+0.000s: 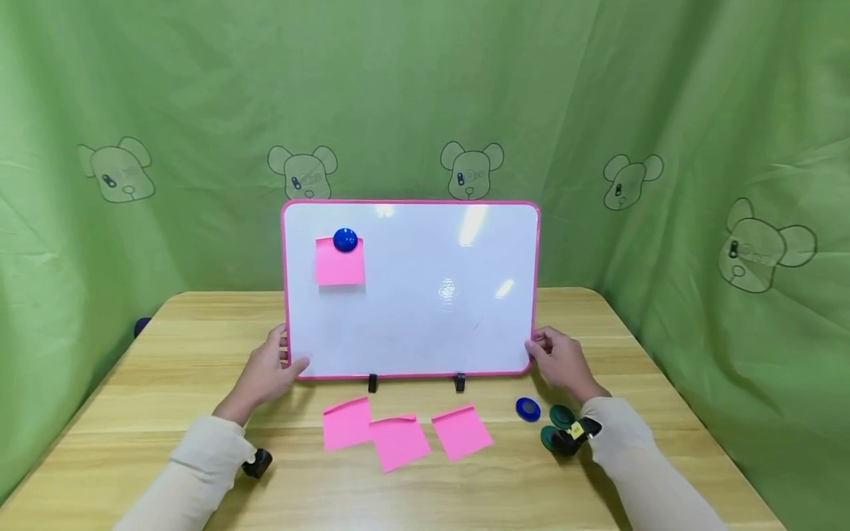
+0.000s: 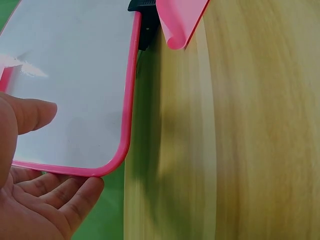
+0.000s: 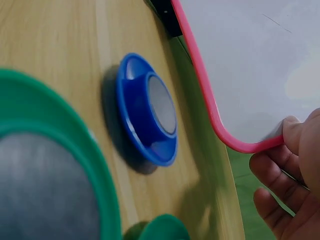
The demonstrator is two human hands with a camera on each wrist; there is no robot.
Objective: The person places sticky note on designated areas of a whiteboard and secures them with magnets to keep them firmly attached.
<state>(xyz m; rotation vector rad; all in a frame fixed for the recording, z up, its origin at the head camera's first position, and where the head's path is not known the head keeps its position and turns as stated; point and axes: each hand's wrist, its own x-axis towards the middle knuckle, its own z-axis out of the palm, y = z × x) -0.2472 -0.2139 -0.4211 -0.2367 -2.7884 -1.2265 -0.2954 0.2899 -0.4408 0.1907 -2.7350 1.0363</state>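
Note:
A pink-framed whiteboard (image 1: pixel 412 317) stands upright on two black stand feet (image 1: pixel 372 383). My left hand (image 1: pixel 265 372) holds its lower left edge, the thumb (image 2: pixel 37 114) over the white face and the fingers along the side frame. At the lower right corner, my right hand (image 1: pixel 561 361) pinches the frame between thumb (image 3: pixel 292 134) and fingers, which are partly hidden behind the board. On the board's upper left, a round blue magnet (image 1: pixel 345 240) sits over the top edge of a pink sticky note (image 1: pixel 339 267).
Several pink sticky notes lie before the board: a left one (image 1: pixel 345 428), a middle one (image 1: pixel 401 446) and a right one (image 1: pixel 462 435). Near my right wrist lie another blue magnet (image 3: pixel 131 110) and two green magnets (image 1: pixel 561 416), metal sides up. A green curtain (image 1: pixel 398 96) hangs behind the wooden table (image 1: pixel 159 391).

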